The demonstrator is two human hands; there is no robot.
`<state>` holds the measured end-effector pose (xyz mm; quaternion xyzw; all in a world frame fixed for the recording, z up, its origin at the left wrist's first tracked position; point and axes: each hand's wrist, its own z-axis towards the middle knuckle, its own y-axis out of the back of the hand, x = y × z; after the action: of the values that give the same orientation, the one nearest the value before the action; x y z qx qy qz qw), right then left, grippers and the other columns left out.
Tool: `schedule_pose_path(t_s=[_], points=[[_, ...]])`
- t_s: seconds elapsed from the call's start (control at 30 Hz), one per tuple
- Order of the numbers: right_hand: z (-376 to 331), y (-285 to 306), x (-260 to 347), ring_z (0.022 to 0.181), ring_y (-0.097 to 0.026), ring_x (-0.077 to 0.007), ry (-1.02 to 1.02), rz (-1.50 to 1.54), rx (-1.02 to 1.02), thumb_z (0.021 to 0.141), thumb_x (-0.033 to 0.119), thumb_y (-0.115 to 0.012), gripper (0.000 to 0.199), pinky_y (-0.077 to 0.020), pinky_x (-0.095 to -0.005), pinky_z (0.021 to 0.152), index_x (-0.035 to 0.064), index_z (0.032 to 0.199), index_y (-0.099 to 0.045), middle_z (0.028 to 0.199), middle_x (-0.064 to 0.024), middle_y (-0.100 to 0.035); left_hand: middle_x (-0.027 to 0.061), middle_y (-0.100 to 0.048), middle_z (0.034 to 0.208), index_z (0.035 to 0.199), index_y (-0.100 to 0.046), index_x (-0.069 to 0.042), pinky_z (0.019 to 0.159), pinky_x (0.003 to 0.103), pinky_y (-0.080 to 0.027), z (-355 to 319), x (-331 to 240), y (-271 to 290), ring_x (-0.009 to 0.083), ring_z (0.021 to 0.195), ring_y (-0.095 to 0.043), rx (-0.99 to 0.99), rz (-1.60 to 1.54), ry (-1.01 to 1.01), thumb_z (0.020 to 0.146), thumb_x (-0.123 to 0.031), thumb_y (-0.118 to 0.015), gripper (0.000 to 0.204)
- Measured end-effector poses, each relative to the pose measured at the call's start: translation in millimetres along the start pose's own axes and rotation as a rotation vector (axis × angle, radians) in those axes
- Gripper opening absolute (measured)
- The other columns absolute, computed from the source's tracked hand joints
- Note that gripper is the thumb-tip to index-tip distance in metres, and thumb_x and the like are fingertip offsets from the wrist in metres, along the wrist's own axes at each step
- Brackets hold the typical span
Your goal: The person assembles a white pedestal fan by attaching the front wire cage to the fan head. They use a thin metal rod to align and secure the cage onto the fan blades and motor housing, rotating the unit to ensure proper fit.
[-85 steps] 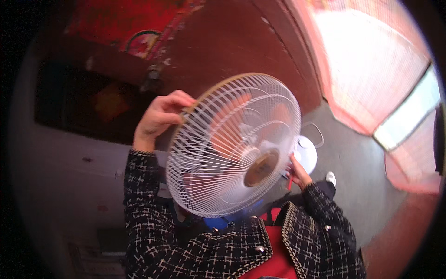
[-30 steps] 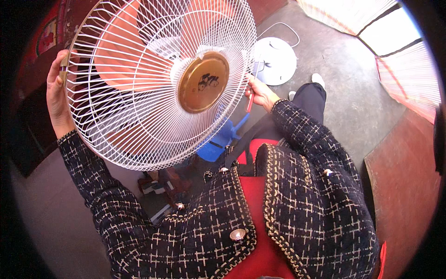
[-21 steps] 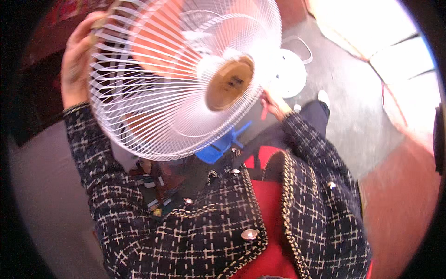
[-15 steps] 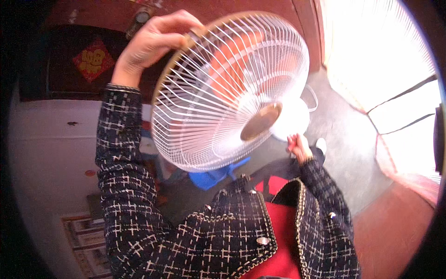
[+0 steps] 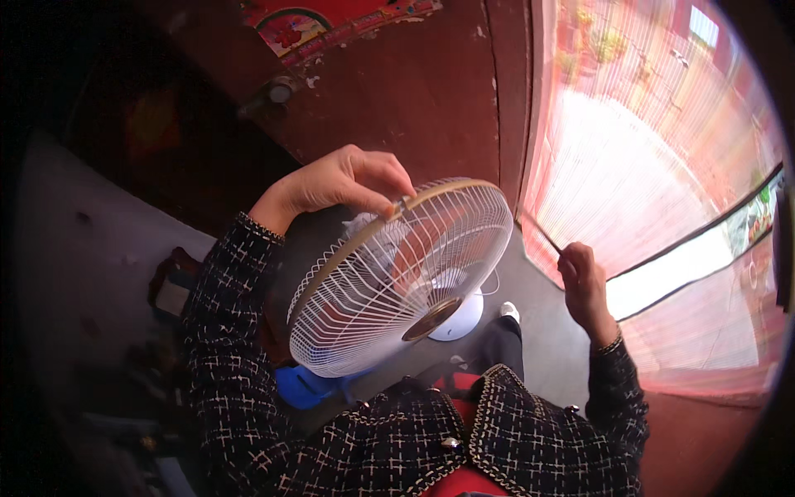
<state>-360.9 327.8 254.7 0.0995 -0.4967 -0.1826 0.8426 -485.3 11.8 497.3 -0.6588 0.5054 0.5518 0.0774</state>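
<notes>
An electric fan [image 5: 431,282] with a white wire cage, a gold rim and a gold centre cap stands tilted in front of me. Its round white base [image 5: 460,319] shows behind the cage. My left hand [image 5: 352,182] is closed on the top of the rim, thumb and fingers pinching it at a small clip [image 5: 400,207]. Away to the right of the cage, my right hand [image 5: 586,286] is raised and closed around a thin dark rod [image 5: 542,232]. The rod points up and left, apart from the fan; its kind cannot be told.
A pink mesh curtain [image 5: 571,157] hangs at the right, with bright daylight beyond. A dark red door [image 5: 397,108] with a round knob [image 5: 280,89] stands ahead. Below the fan is a blue plastic thing [image 5: 302,388]. Grey floor [image 5: 542,331] lies under my foot.
My right hand has risen from beside the fan's base to the right of the cage, and the rod now shows in it. My left hand stays on the rim. The view has shifted.
</notes>
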Motion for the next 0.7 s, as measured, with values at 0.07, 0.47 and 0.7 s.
schedule_pose_path(t_s=[0.07, 0.47, 0.7], points=[[53, 24, 28, 0.068, -0.057, -0.0316, 0.319, -0.084, 0.097, 0.080, -0.001, -0.063, 0.016, -0.0459, -0.0384, 0.059, 0.0029, 0.093, -0.054, 0.077, -0.0119, -0.055, 0.0050, -0.065, 0.100, 0.102, -0.072, -0.004, 0.092, 0.031, -0.049, -3, 0, 0, 0.0165, 0.098, -0.061, 0.003, -0.078, 0.017, 0.072, 0.003, -0.073, 0.031], [114, 25, 45, 0.069, -0.061, -0.0242, 0.552, -0.110, 0.391, 0.075, 0.005, -0.067, 0.018, -0.0503, -0.0351, 0.060, 0.0075, 0.093, -0.065, 0.077, -0.0061, -0.057, 0.0076, -0.065, 0.106, 0.103, -0.073, -0.006, 0.094, 0.031, -0.048, -11, 7, -15, 0.0186, 0.101, -0.061, 0.231, -0.099, 0.099, 0.070, -0.003, -0.076, 0.034], [106, 25, 49, 0.068, -0.061, -0.0254, 0.546, -0.018, 0.428, 0.076, 0.003, -0.066, 0.016, -0.0497, -0.0363, 0.058, 0.0055, 0.092, -0.065, 0.077, -0.0073, -0.057, 0.0075, -0.065, 0.108, 0.104, -0.072, -0.006, 0.099, 0.034, -0.047, -7, 9, -21, 0.0196, 0.106, -0.061, 0.357, -0.113, 0.049, 0.071, 0.000, -0.075, 0.034]])
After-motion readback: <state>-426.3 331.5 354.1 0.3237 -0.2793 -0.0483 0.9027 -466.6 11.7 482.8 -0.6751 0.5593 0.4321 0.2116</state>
